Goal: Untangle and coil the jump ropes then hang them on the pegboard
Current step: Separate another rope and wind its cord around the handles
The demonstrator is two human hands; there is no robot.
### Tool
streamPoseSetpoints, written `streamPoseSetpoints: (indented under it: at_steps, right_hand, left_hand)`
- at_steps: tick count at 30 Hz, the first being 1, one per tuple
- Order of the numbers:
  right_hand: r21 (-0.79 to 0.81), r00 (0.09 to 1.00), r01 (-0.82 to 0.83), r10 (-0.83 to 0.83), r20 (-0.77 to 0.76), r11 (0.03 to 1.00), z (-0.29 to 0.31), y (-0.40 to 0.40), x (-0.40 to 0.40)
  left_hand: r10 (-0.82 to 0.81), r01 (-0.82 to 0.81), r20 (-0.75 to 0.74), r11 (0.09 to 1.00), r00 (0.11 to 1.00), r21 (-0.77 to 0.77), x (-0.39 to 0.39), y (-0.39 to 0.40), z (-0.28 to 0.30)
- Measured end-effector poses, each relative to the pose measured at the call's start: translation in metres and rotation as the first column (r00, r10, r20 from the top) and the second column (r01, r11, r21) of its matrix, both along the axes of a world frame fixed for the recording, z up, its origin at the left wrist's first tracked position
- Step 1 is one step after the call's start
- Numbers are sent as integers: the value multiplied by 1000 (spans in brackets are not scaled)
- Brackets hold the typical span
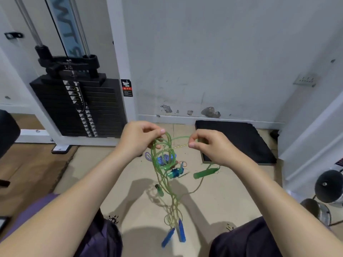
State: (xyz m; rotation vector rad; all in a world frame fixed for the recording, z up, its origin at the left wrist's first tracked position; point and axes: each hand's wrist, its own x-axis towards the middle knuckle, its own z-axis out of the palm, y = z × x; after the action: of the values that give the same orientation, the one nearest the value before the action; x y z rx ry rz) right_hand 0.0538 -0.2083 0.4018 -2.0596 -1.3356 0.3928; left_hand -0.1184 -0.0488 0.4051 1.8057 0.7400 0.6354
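Note:
A tangle of translucent green jump rope [163, 164] hangs in front of me above the tiled floor. My left hand [137, 140] grips the top loops of the tangle. My right hand [209, 145] pinches a thin yellowish cord [181, 146] that runs left into the tangle. A green handle [205, 173] dangles below my right hand. Two blue handles [176, 233] hang at the bottom of the bundle. A blue-and-white braided rope [164, 159] and a teal handle [174, 173] lie on the floor behind the tangle. No pegboard is in view.
A black weight stack [78, 106] in a white frame stands at the left by the wall. A black floor mat [235, 140] lies at the right. Dumbbells [328, 186] sit at the far right edge. My knees fill the bottom corners.

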Motion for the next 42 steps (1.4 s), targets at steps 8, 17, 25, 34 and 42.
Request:
streamPoseSetpoints:
  at_steps: [8, 17, 25, 34, 42]
  right_hand:
    - [68, 978, 131, -118, -171, 989, 1, -3, 19]
    - [89, 892, -35, 71, -446, 995, -1, -1, -2]
    - [167, 967, -84, 121, -225, 982, 5, -6, -6]
    - [199, 998, -22, 32, -48, 980, 3, -3, -14]
    - [123, 1000, -17, 15, 14, 992, -3, -2, -11]
  left_hand:
    - [-18, 23, 25, 974, 1000, -225, 16, 17, -9]
    - [-401, 431, 178, 730, 899, -530, 33, 1, -14]
    - [-395, 472, 262, 686, 881, -554, 32, -1, -10]
    - [-398, 447, 219, 681, 891, -581, 27, -6, -15]
    - [-346, 390, 188, 735, 919, -554, 23, 3, -11]
